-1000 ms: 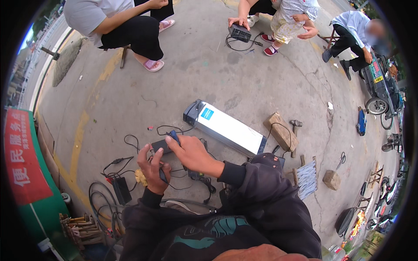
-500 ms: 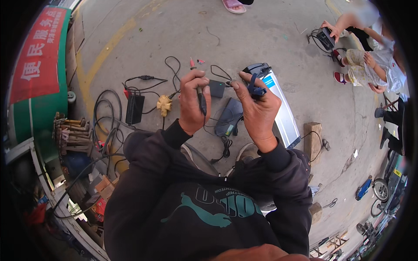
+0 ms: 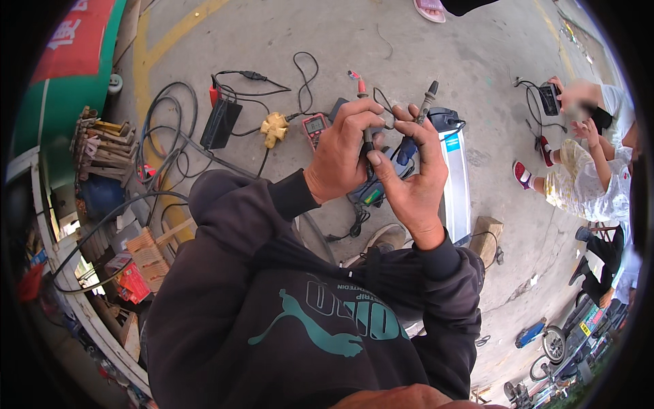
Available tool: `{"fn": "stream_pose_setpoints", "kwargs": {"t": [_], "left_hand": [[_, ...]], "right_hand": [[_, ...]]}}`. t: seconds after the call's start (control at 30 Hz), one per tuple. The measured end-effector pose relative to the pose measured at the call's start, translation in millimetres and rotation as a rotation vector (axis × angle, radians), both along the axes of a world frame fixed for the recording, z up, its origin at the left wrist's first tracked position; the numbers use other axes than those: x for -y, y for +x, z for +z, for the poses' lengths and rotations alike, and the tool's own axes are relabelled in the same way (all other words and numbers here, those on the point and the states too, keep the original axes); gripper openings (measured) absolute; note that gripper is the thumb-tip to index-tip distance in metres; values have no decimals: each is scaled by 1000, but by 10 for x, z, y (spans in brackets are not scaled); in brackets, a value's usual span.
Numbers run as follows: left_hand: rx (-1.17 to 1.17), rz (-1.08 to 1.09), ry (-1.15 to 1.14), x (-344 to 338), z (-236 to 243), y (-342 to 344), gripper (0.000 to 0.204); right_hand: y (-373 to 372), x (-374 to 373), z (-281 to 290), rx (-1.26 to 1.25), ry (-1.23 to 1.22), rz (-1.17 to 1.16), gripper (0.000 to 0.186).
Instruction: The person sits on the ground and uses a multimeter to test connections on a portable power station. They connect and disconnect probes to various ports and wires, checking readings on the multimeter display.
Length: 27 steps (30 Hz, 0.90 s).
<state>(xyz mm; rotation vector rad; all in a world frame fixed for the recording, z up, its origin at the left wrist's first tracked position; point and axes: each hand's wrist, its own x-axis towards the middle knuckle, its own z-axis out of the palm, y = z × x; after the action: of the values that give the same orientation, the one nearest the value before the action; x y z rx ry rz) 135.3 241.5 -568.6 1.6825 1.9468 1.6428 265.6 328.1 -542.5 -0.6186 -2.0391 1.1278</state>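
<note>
My left hand point(image 3: 344, 153) is closed round a test probe with a red tip point(image 3: 362, 87); a black shaft point(image 3: 368, 144) shows below its fingers. Close beside it, my right hand point(image 3: 417, 180) pinches a grey and black pen-shaped probe point(image 3: 428, 99), pointing up and away. A dark blue piece point(image 3: 407, 150) shows between the right hand's fingers; its kind is unclear. Behind the left hand lies a red multimeter point(image 3: 315, 127) with a small display. A dark case with a green label point(image 3: 371, 198) sits on the ground below the hands, partly hidden by them.
On the ground at left are a black power adapter point(image 3: 221, 123), a yellow socket block point(image 3: 274, 129) and coiled black cable point(image 3: 160, 112). A long white and blue panel point(image 3: 457, 184) lies at right, by a wooden block point(image 3: 485, 237). People sit at far right, one holding a black box point(image 3: 549, 99).
My hands have come together, and the left has moved right. The grey and black probe now stands up from my right fingers. The multimeter has come into sight as the view shifted.
</note>
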Motion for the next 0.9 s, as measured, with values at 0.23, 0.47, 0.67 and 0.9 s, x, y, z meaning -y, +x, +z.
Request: {"fn": "stream_pose_setpoints", "kwargs": {"t": [0.23,0.47,0.67,0.9], "left_hand": [[-36,-1,-33,30,-2,-78,46],[-115,-53,-219,101,-153,-19,70],[-321,-133,-254,83,-193,159,73],[-206,-227,-327,147,-333,428,91]], "right_hand": [[-106,123,-102,17,-234,-63,37],[44,39,-212,63,-1237,66,26],[120,-32,-243,154,-1203,93,19],[415,-276,-488,635,-740,213,37]]}}
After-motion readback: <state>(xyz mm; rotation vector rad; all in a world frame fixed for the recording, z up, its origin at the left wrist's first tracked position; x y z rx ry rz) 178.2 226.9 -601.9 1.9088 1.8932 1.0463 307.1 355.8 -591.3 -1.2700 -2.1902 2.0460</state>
